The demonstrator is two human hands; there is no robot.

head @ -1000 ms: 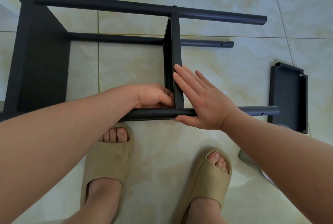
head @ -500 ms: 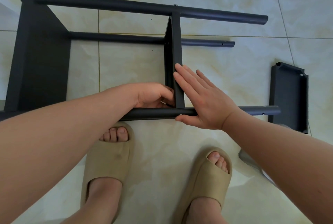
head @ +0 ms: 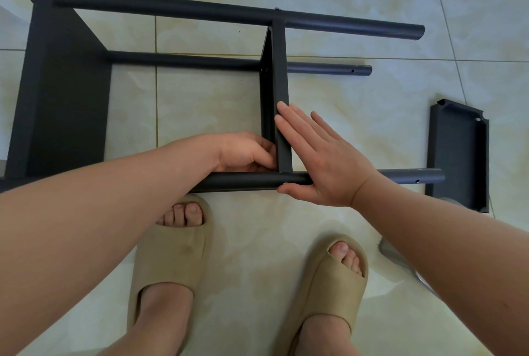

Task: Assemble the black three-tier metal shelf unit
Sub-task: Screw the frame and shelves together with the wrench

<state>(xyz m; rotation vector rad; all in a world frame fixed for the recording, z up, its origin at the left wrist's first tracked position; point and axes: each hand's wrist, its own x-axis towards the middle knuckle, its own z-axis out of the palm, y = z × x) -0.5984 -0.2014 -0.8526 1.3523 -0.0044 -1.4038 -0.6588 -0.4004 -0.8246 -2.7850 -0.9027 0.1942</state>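
The black shelf frame lies on its side on the tile floor. Its near pole [head: 243,181] and far pole [head: 200,11] carry an end shelf [head: 57,97] at the left and a middle shelf [head: 279,69] on edge. My left hand [head: 243,152] curls its fingers against the middle shelf's left face, at the corner by the near pole; what the fingertips pinch is hidden. My right hand [head: 323,160] lies flat against the shelf's right face, thumb under the near pole beside a silver screw head [head: 284,183]. A loose third shelf [head: 458,155] lies at the right.
A lower pole [head: 186,60] with open screw holes runs under the frame. My feet in beige slippers [head: 177,255] [head: 335,284] stand just in front of the near pole. A shiny object [head: 395,252] lies half hidden under my right forearm.
My left fingers have shifted slightly at the shelf corner. My right hand stays flat against the shelf, and the frame has not moved.
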